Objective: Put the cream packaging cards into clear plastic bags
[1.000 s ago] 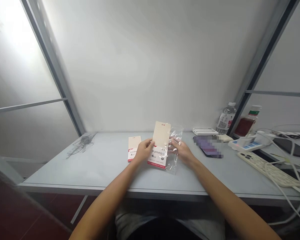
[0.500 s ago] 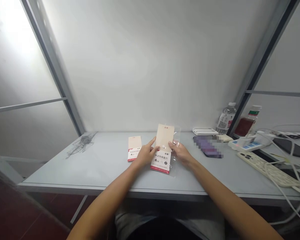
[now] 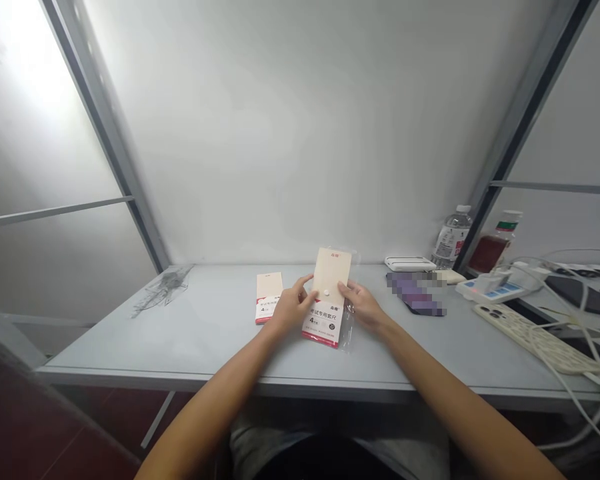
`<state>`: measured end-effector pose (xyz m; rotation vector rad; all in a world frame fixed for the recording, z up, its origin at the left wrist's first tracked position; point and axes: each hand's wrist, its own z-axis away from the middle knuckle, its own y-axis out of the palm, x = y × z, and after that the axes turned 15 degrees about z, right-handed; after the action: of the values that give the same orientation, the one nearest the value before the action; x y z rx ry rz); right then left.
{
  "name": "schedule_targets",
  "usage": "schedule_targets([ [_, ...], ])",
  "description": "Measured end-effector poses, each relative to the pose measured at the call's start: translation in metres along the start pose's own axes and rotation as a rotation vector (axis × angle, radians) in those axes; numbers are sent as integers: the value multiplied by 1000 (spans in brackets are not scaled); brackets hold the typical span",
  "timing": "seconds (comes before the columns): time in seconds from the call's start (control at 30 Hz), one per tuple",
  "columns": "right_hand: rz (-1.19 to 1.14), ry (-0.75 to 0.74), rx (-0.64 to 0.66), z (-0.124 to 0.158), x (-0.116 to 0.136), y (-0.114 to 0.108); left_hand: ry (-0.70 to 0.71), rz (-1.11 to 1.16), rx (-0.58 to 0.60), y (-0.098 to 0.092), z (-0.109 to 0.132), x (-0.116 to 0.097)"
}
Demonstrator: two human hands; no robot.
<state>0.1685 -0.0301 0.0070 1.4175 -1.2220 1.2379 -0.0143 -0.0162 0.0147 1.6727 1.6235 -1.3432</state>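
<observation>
I'm pinching the cream exam ruler-set packet (image 3: 331, 273) between my left fingers (image 3: 305, 287) and right fingers (image 3: 347, 290) low over the counter (image 3: 180, 347), its clear plastic bag (image 3: 349, 333) showing behind it, and a second packet (image 3: 269, 287) lying untouched just beside.

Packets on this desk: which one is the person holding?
The packet between the left hand and right hand; the other packet lies flat on the desk, unheld.

The card (image 3: 333, 275) is smooth, matt paper. The bag (image 3: 349, 333) is thin, shiny, clear plastic. The counter (image 3: 145, 340) is smooth and matt.
</observation>
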Motion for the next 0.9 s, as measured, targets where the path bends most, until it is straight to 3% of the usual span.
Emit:
schedule_targets([
  [0.2,-77,-23,8,1,1,-3,-65,177,-68,-4,-5,4],
  [0.43,-113,-20,20,0,-1,-5,-219,520,208,-5,-6,0],
  [0.9,-118,12,11,1,0,-2,-294,722,272,-1,-6,7],
])
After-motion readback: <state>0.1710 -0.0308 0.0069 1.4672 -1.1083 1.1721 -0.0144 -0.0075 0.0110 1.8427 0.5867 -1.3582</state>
